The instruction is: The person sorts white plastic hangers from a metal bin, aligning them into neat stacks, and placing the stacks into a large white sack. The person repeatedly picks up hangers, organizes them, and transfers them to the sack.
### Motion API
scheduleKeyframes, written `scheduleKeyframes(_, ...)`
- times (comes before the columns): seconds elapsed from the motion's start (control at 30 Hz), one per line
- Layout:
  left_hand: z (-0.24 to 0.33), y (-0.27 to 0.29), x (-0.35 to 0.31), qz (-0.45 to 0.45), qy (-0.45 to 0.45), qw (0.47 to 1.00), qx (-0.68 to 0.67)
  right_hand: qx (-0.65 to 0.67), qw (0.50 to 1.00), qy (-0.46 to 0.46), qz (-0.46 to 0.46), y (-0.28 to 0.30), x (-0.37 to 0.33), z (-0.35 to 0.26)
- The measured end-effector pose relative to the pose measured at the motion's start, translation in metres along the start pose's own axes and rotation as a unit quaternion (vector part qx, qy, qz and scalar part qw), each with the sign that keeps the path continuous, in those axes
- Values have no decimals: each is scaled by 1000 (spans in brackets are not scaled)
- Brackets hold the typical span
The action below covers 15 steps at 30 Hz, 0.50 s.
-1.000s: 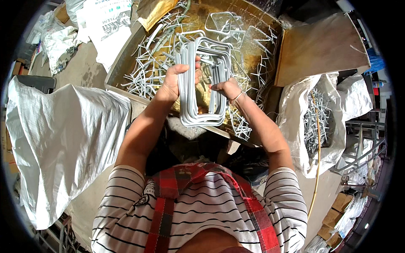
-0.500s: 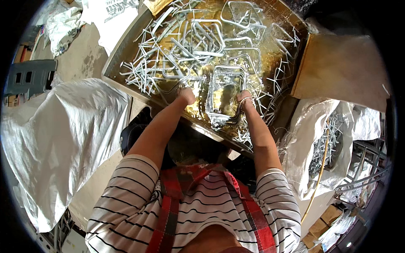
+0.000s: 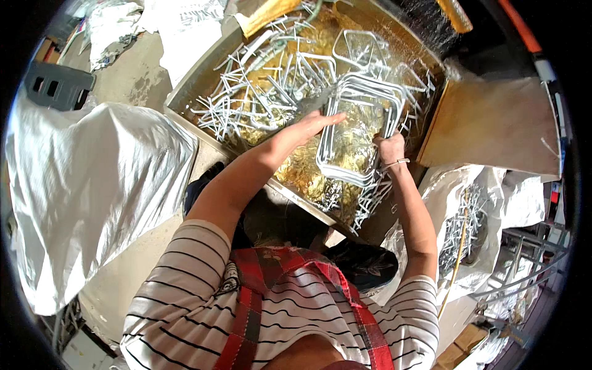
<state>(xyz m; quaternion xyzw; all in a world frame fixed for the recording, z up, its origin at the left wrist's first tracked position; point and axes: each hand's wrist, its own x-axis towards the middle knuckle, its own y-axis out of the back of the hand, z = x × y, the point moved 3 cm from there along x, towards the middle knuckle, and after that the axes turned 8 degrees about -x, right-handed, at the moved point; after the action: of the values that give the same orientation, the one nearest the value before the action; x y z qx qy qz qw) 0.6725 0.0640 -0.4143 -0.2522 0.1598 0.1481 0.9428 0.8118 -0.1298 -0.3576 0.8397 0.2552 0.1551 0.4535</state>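
Note:
A stack of rectangular metal wire frames (image 3: 326, 145) with rounded corners is tilted over the shallow liquid in a large metal tub (image 3: 213, 140). My right hand (image 3: 391, 149) is closed around the stack's right side, a thin bracelet on its wrist. At the left side, my left hand (image 3: 320, 122) touches the frames with its fingers stretched out. Left of the stack lies a tangle of bent metal rods (image 3: 246, 102). Another loose wire frame (image 3: 357, 49) rests at the far side of the tub.
A brown flat panel (image 3: 493, 126) stands at the tub's right. Below it, an open white sack (image 3: 431, 185) contains metal pieces (image 3: 465, 216). White sheeting (image 3: 98, 191) covers something on the left. Yellow material (image 3: 265, 15) lies over the tub's far left edge.
The frame stack has moved right and farther away, with my right hand on it. My left hand has come from the near-left part of the tub to the stack's left side, its fingers now extended.

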Motion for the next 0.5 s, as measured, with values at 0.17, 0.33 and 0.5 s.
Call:
scheduleKeyframes(0.17, 145, -36, -6, 8, -159, 987, 0, 53, 993, -46, 92, 79, 33, -91)
scheduleKeyframes(0.33, 325, -59, -85, 138, -306, 913, 231, 177, 957, 124, 194, 138, 104, -172)
scheduleKeyframes(0.5, 474, -37, -266, 292, -458, 722, 429, 355, 892, 218, 176, 179, 64, -410)
